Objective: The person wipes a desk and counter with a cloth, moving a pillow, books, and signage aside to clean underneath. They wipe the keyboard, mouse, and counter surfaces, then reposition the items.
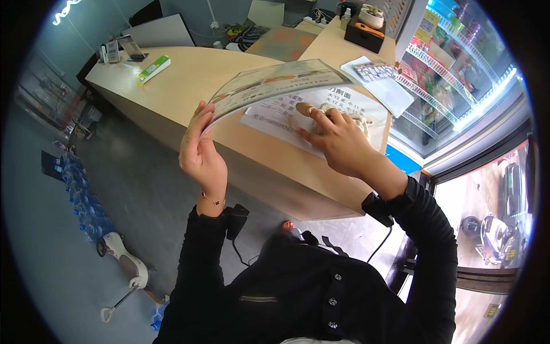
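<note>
My left hand (pixel 203 159) grips the near left edge of a laminated menu sheet (pixel 275 86). The sheet is lifted and tilted, bowing over the pale wood counter (pixel 193 64). Under its raised side lies a white paper sheet with printed writing (pixel 275 122). My right hand (pixel 346 144) presses a crumpled whitish cloth (pixel 365 124) onto that paper, its fingers spread over the cloth. Part of the cloth is hidden beneath my fingers, and the raised sheet covers part of the paper.
White papers (pixel 380 84) lie at the counter's right edge beside a glass-fronted fridge (pixel 447 73). A green-and-white box (pixel 154 70) is at far left. A black box (pixel 365 36) carries a potted plant (pixel 372 16). Blue water bottles (pixel 86 198) and a scooter-like device (pixel 126 260) line the left wall.
</note>
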Tool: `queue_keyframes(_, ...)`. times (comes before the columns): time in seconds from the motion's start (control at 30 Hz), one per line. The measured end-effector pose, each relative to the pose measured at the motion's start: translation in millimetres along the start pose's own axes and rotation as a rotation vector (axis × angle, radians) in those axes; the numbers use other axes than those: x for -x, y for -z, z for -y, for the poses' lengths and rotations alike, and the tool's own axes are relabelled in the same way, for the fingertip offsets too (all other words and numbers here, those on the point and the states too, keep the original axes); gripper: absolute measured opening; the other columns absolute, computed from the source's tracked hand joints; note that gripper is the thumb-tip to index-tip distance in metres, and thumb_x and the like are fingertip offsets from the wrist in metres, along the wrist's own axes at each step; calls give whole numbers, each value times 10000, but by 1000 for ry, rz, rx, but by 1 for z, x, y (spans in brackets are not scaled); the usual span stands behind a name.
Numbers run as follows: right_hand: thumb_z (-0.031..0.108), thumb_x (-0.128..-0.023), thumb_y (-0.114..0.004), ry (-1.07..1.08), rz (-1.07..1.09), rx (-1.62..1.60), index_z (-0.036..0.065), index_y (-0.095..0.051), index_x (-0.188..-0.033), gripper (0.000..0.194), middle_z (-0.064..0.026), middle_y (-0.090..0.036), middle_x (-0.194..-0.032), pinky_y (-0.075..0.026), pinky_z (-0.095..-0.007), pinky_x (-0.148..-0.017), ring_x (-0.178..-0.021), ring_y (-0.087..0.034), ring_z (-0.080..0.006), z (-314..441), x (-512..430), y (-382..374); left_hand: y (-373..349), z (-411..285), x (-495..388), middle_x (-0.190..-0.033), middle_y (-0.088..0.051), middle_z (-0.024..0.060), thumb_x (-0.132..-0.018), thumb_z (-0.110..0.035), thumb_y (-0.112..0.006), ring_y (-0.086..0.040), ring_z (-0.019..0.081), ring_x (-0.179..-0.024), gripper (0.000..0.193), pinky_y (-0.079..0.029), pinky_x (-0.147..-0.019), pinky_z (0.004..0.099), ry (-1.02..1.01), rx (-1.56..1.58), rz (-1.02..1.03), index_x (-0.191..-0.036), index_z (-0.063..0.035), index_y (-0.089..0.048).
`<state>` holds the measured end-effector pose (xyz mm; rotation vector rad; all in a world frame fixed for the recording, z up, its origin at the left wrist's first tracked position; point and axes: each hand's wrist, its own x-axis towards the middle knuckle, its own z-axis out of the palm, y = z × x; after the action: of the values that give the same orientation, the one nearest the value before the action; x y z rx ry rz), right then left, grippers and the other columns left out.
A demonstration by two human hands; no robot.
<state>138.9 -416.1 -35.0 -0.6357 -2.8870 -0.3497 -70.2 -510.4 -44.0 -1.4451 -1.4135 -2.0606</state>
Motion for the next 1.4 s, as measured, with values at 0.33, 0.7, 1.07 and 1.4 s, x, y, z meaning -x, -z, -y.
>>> queue_keyframes(0.33, 82, -675, -529, 23, 19, 17, 176, -574, -1068, 406, -70, -415, -1194, -413, -331, -786, -976, -440, -259, -2, -7, 3, -3, 18, 3, -968, -615, 143, -801, 86, -431, -550, 297, -1005, 179, -421, -875, 362, -79, 59, 5, -909, 41, -566)
queue_keyframes(0.7, -81, -566, -429, -295, -230, -308, 51, -588, -937, 425, -179, -469, -1113, -395, -378, -851, -999, -471, -353, -50, 103, 64, 4, 39, 24, -953, -619, 124, -794, 68, -454, -490, 314, -1084, 138, -343, -951, 382, 37, 385, 254, -807, -19, -561)
queue_keyframes(1.07, -76, -615, -382, -700, -376, -397, -14, -569, -883, 333, -159, -504, -1079, -393, -347, -862, -993, -497, -327, -97, 296, 30, 30, 28, 18, -1022, -571, 113, -683, 140, -472, -546, 231, -957, 221, -423, -812, 282, 64, -477, 468, -740, -4, -629)
queue_keyframes(1.4, -130, -600, -346, -617, -418, -564, -36, -561, -865, 354, -146, -514, -1068, -415, -313, -821, -968, -514, -288, -132, 338, 8, 24, 12, 46, -1056, -568, 89, -746, 81, -468, -548, 206, -958, 249, -422, -808, 258, 104, -797, 190, -874, -35, -648)
